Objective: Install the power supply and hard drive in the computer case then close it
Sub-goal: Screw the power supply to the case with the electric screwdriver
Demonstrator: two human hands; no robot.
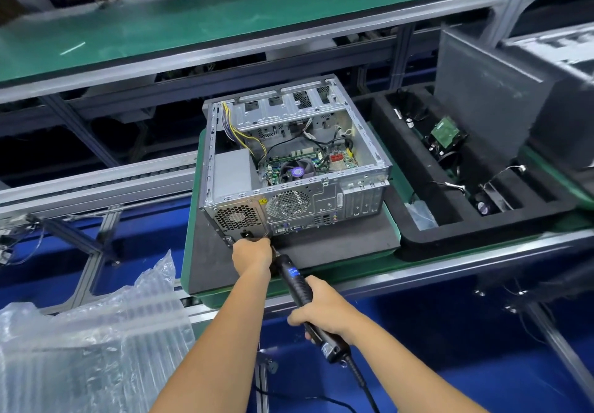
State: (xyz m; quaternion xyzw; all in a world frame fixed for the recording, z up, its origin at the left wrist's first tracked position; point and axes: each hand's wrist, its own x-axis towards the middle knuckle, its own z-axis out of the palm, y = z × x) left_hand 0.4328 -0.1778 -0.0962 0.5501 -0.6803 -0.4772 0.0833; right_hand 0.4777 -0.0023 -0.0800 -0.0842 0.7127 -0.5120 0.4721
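An open grey computer case (353, 168) lies on its side on a dark foam mat (337, 239), rear panel toward me. The grey power supply (231, 171) sits inside at the left, its vent and socket showing at the rear. My right hand (324, 306) grips a black electric screwdriver (295, 279) whose tip points at the rear panel near the power socket. My left hand (252, 252) is curled at the screwdriver's tip against the case; what it pinches is hidden. A hard drive (445, 133) with a green board lies in the black foam tray (418, 242) at the right.
A dark grey side panel (482, 91) leans upright behind the tray. Cables and small parts lie in the tray's slots. Bubble wrap (90, 332) is heaped at the lower left. A green shelf (193, 20) runs across above, and aluminium rails frame the bench.
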